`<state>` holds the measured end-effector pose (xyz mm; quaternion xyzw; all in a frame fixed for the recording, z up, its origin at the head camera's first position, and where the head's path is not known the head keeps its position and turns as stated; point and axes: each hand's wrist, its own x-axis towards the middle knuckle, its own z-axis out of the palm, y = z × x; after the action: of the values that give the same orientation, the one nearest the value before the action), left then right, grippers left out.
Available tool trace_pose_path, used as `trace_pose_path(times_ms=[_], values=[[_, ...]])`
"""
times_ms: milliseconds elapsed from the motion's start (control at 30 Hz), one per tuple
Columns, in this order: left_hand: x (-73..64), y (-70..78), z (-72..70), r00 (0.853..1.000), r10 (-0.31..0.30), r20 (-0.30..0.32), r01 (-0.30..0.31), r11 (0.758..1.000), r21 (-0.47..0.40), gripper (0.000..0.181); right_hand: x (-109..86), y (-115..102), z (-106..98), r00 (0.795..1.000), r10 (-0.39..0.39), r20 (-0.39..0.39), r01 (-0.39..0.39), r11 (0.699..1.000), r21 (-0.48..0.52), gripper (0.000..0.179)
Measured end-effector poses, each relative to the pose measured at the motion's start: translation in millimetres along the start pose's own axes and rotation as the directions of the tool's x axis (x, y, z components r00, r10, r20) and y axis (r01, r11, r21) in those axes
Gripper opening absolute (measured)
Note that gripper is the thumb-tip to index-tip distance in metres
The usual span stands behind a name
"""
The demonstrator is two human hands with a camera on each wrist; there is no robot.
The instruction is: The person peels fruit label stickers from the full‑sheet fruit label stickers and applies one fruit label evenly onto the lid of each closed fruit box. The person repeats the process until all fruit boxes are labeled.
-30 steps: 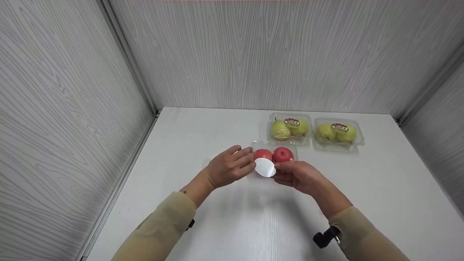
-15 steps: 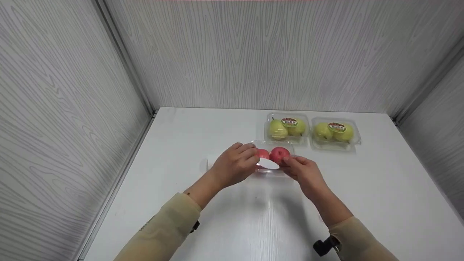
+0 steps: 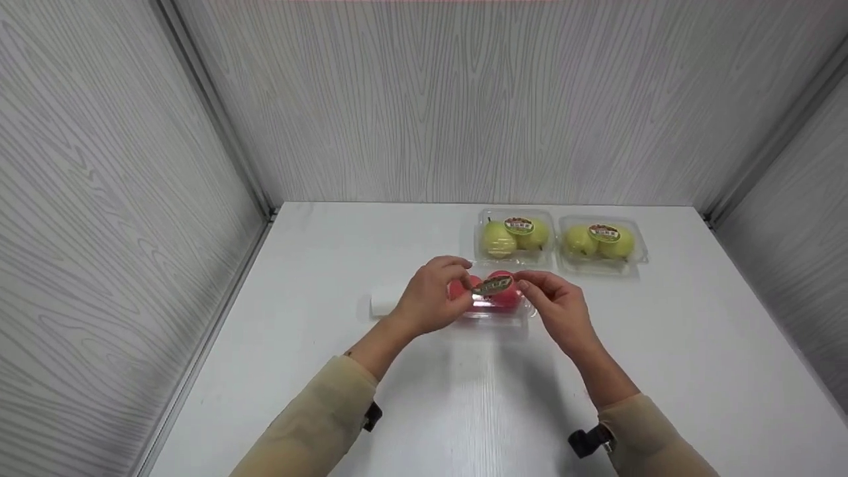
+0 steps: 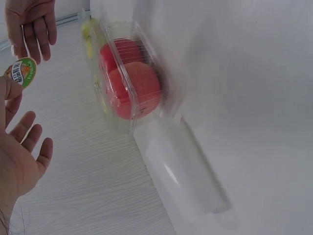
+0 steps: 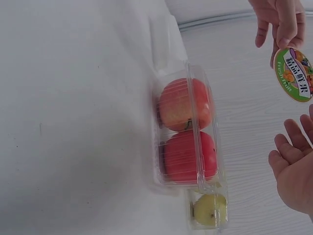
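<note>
An oval fruit label [image 3: 493, 285] with a green rim and printed lettering is stretched between both hands, above a clear plastic box [image 5: 196, 129]. My left hand [image 3: 434, 298] pinches its left end between thumb and finger, the other fingers loosely bent. At the right end, thumb and forefinger of my right hand [image 3: 562, 311] pinch the label; in the right wrist view this grip lies past the frame edge. Inside the box sit two red apples [image 5: 186, 105], side by side under the lid. In the head view the label partly covers them.
Behind the apple box stand two clear boxes of yellow-green pears [image 3: 498, 240], each with a similar label on top. A white roll [image 4: 181, 171] lies left of the apple box, partly behind my left hand. Grey wood-grain panels [image 3: 424, 99] enclose the white table.
The label has turned from its blank white face to its printed face and risen slightly over the apples. My left hand has moved in to its left end; my right hand has shifted up and right.
</note>
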<state>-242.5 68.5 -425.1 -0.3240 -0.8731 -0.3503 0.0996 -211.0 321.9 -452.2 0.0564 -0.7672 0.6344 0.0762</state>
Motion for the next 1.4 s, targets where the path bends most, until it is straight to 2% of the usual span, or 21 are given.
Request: trace_pose_path(times_ms=[133,267,400,533,667,800,900,1033,1167,1267,1400], values=[[0.5,-0.1,0.6,0.995,-0.080,0.056,0.083,0.995,-0.054,0.005,3.5,1.2,-1.8,0.999,0.003,0.036,-0.002,1.000,-0.013,0.024],[3.7,0.7,0.8,0.990,-0.095,0.101,0.101,0.993,-0.060,0.005,5.9,2.6,-3.3,0.998,0.006,0.067,-0.002,0.999,-0.054,0.024],[6.3,1.6,3.1,0.990,-0.085,0.112,0.093,0.993,-0.068,0.005,5.0,4.5,-3.3,0.997,0.022,0.078,-0.017,0.998,-0.064,0.023],[7.5,1.2,6.3,0.990,-0.093,0.103,0.103,0.990,-0.099,0.005,3.5,5.7,-1.0,0.998,0.044,0.050,-0.042,0.997,-0.057,0.019],[8.3,2.1,12.2,0.989,-0.121,0.082,0.132,0.981,-0.140,0.008,1.2,5.1,3.2,0.999,0.038,-0.022,-0.039,0.998,-0.051,0.017],[8.7,4.3,23.5,0.992,-0.129,0.004,0.128,0.980,-0.155,0.011,-1.7,5.0,8.8,0.993,-0.025,-0.112,0.014,0.995,-0.098,0.013],[8.6,5.3,33.3,0.988,-0.126,-0.086,0.113,0.984,-0.140,0.010,-3.8,6.3,13.7,0.979,-0.114,-0.172,0.079,0.977,-0.199,0.011],[9.2,3.4,46.4,0.973,-0.117,-0.197,0.098,0.990,-0.104,0.007,-4.9,11.6,19.1,0.939,-0.265,-0.218,0.173,0.915,-0.364,0.008],[10.4,-0.7,58.5,0.953,-0.102,-0.284,0.090,0.994,-0.056,0.006,-4.5,16.8,22.5,0.903,-0.375,-0.211,0.237,0.844,-0.482,0.005],[12.4,-3.9,65.9,0.938,-0.081,-0.338,0.080,0.997,-0.017,0.007,-3.4,19.3,24.1,0.900,-0.388,-0.196,0.236,0.815,-0.529,0.005],[15.9,-7.9,73.0,0.921,-0.054,-0.385,0.067,0.998,0.020,0.009,-0.8,23.1,25.5,0.914,-0.361,-0.187,0.199,0.798,-0.568,0.006]])
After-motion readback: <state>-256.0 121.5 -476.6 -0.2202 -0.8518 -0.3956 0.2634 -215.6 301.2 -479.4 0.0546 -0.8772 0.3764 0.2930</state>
